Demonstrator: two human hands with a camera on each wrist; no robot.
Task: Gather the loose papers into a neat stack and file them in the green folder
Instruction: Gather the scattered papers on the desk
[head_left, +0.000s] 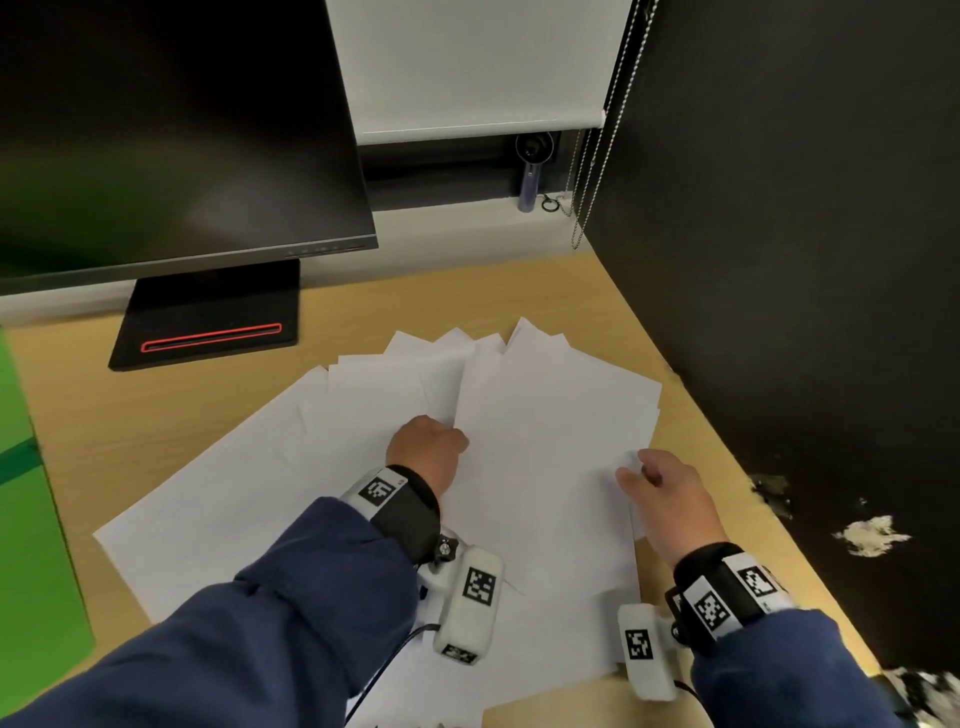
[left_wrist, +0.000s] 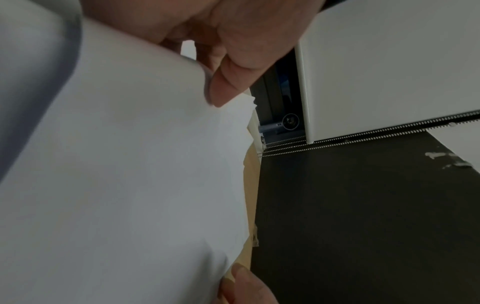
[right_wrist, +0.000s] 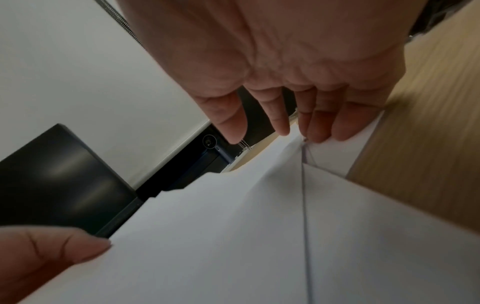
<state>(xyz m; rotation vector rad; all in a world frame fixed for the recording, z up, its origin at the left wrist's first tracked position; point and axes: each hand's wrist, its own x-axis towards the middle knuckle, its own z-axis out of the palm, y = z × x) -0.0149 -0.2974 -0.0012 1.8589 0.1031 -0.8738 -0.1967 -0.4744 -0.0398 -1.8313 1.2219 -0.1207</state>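
Note:
Several white papers (head_left: 545, 441) lie fanned out and overlapping on the wooden desk (head_left: 156, 410). My left hand (head_left: 428, 447) grips the left edge of the upper sheets. In the left wrist view its thumb (left_wrist: 226, 88) lies on top of the paper (left_wrist: 130, 164) and its fingers are hidden below. My right hand (head_left: 665, 488) is at the right edge of the same sheets. Its fingertips (right_wrist: 319, 131) touch the paper edge (right_wrist: 233, 226) with the thumb held apart. The green folder (head_left: 31, 493) lies flat at the far left, cut off by the frame.
A dark monitor (head_left: 156, 130) on a black stand (head_left: 208, 317) fills the back left. A black partition (head_left: 779, 260) runs close along the desk's right edge. A white roller blind (head_left: 467, 67) with bead chains hangs at the back. Bare desk shows between papers and folder.

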